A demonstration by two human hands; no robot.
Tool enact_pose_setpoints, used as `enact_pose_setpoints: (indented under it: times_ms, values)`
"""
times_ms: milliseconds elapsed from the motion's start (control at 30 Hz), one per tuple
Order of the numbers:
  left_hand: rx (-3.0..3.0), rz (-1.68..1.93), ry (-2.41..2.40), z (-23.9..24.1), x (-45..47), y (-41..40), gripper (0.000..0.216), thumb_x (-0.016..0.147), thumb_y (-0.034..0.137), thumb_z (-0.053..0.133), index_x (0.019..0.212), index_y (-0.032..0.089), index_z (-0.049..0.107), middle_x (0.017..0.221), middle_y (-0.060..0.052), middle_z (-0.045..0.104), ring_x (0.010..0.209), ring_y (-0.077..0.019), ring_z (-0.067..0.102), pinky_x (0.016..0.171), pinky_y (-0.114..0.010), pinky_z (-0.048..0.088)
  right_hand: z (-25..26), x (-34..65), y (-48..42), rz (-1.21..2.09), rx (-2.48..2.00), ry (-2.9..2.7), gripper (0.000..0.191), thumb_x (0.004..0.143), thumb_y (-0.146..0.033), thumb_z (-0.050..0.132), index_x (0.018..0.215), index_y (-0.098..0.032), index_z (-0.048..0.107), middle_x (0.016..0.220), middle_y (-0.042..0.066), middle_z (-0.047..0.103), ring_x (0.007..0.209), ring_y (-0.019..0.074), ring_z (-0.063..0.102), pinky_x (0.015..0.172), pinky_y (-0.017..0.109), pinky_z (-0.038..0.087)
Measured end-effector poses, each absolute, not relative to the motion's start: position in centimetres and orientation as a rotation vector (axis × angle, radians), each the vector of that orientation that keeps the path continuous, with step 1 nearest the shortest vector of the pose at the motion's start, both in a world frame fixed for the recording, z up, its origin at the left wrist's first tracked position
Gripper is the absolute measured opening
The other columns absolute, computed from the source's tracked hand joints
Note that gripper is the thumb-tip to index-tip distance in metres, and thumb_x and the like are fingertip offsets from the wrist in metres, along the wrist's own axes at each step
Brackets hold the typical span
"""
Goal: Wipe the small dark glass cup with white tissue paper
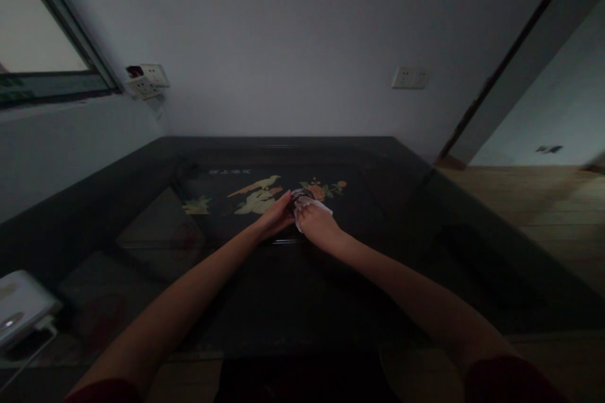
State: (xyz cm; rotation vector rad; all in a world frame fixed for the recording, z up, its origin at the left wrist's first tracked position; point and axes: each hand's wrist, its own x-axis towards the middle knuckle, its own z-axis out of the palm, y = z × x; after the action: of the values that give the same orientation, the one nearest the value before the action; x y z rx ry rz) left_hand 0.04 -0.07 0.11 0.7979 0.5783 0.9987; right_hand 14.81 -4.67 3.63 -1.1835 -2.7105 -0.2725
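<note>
My left hand (277,216) is closed around the side of a small, dark, shiny round object (301,192); the dim light hides its exact kind. A thin white tissue or cloth (324,206) is bunched in my right hand (316,221), whose fingers press it against the near side of that object. Both hands meet over the middle of a dark glossy table (302,289). Under and behind them shows a printed picture of a bird (258,185) and flowers (316,189). The fingers partly cover the object's lower part.
On the left table edge sits a white device (23,305) with a white cable (33,352). Behind the table rises a plain wall with a socket plate (409,78); another socket with an adapter (144,85) is at the left. Wooden floor (529,201) lies to the right.
</note>
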Motion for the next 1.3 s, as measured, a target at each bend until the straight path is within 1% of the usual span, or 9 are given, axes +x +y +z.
enact_pose_setpoints:
  times_ms: [200,333,433,567,767,933,1033,1167,1300]
  values:
    - [0.787,1.000,0.578,-0.2,0.0,0.2,0.036,0.094,0.038,0.041,0.115,0.014,0.060,0.106,-0.011,0.067,0.089,-0.0186,0.065,0.081,-0.030,0.052,3.9,15.2,-5.1,0.053,-1.180,-2.569,0.035,0.084,-0.004,0.039,0.114,-0.010,0.058,0.114,0.015,0.065,0.104,0.0221,0.059,0.090,0.031,0.042]
    - [0.789,0.996,0.599,0.3,0.0,-0.3,0.036,0.093,0.039,0.044,0.116,0.015,0.059,0.106,-0.011,0.067,0.090,-0.0197,0.065,0.080,-0.031,0.052,3.8,15.1,-5.0,0.535,-1.198,-2.282,0.032,0.078,-0.004,0.043,0.102,-0.012,0.063,0.096,0.010,0.069,0.082,0.0196,0.061,0.074,0.028,0.043]
    - [0.779,1.001,0.620,0.7,0.0,-0.6,0.035,0.093,0.039,0.045,0.115,0.015,0.059,0.103,-0.011,0.067,0.087,-0.0195,0.066,0.077,-0.031,0.053,3.1,14.7,-4.5,0.887,-1.076,-1.977,0.027,0.076,-0.006,0.044,0.093,-0.012,0.065,0.084,0.005,0.067,0.075,0.0167,0.058,0.069,0.024,0.042]
    - [0.756,1.015,0.644,1.0,0.2,-0.7,0.033,0.094,0.037,0.042,0.109,0.014,0.060,0.101,-0.011,0.068,0.083,-0.0185,0.066,0.074,-0.030,0.054,2.4,14.4,-4.2,1.100,-1.059,-1.686,0.032,0.077,-0.008,0.044,0.101,-0.013,0.064,0.082,0.002,0.066,0.070,0.0142,0.056,0.065,0.022,0.042]
    - [0.750,1.005,0.611,0.7,0.2,-0.5,0.038,0.094,0.039,0.042,0.119,0.015,0.056,0.107,-0.012,0.066,0.091,-0.0204,0.065,0.082,-0.034,0.052,3.7,15.0,-4.8,0.663,-1.192,-2.237,0.028,0.079,-0.004,0.043,0.095,-0.012,0.064,0.090,0.008,0.069,0.079,0.0185,0.061,0.072,0.026,0.043]
    - [0.724,1.022,0.607,0.0,0.1,-0.1,0.037,0.093,0.038,0.045,0.120,0.015,0.056,0.108,-0.012,0.066,0.089,-0.0196,0.066,0.082,-0.033,0.052,4.8,15.9,-5.0,0.158,-1.113,-2.646,0.034,0.088,-0.008,0.039,0.117,-0.011,0.056,0.119,0.015,0.063,0.109,0.0217,0.059,0.092,0.031,0.043]
    - [0.736,1.020,0.626,0.2,0.1,-0.3,0.035,0.093,0.037,0.045,0.115,0.014,0.059,0.108,-0.013,0.066,0.086,-0.0189,0.065,0.078,-0.032,0.053,4.8,15.9,-4.8,-0.105,-1.061,-2.741,0.035,0.089,-0.008,0.039,0.120,-0.005,0.054,0.123,0.020,0.060,0.116,0.0235,0.055,0.102,0.036,0.038]
    - [0.778,1.005,0.621,0.6,0.0,-0.7,0.033,0.092,0.037,0.046,0.111,0.014,0.061,0.107,-0.012,0.066,0.085,-0.0178,0.065,0.076,-0.030,0.053,4.7,15.7,-4.5,-0.234,-1.085,-2.794,0.031,0.087,-0.007,0.042,0.113,-0.005,0.060,0.113,0.019,0.065,0.111,0.0248,0.058,0.103,0.039,0.037]
    - [0.783,1.003,0.621,0.4,0.0,-0.5,0.033,0.093,0.037,0.046,0.113,0.015,0.060,0.107,-0.011,0.066,0.085,-0.0174,0.065,0.077,-0.030,0.053,4.8,15.7,-4.6,-0.170,-1.079,-2.770,0.032,0.088,-0.006,0.038,0.112,-0.005,0.060,0.115,0.019,0.064,0.112,0.0239,0.057,0.102,0.036,0.037]
